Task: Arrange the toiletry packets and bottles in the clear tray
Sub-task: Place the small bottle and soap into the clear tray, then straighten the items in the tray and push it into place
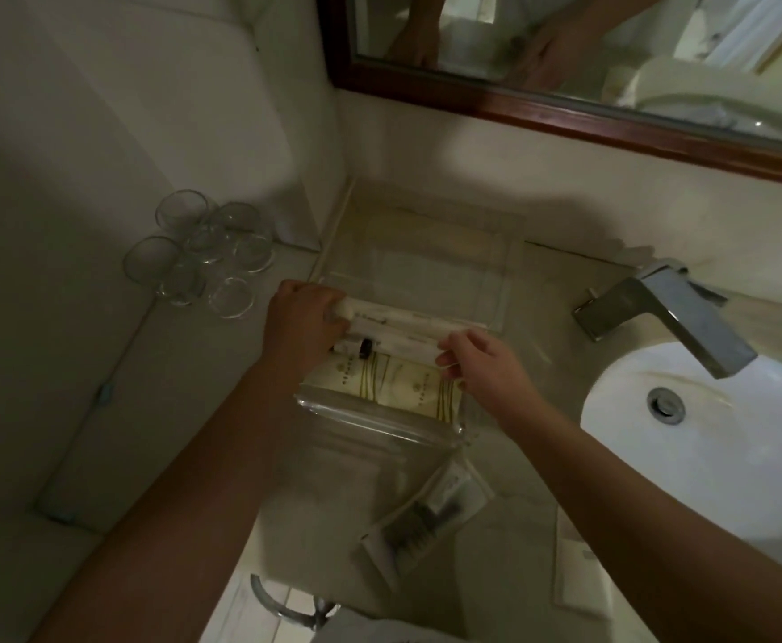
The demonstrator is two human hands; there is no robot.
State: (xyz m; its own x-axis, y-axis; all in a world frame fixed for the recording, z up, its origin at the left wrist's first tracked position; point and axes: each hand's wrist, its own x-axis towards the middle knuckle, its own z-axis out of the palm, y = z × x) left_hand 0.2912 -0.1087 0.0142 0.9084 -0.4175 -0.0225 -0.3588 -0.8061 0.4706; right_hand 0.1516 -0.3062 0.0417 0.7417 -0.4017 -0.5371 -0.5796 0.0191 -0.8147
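Lining up the long white packets [407,324] in the clear tray [426,271] looks like the step now. The left hand [305,313] grips their left end with curled fingers. The right hand [477,359] pinches the right end. Both arms reach forward. A small bottle [356,349] lies just below the left grip, with cream packets [403,382] beside it. Next, I think: lay them flat, let go, then fetch the comb packet [426,517], outside the tray and well back from both hands.
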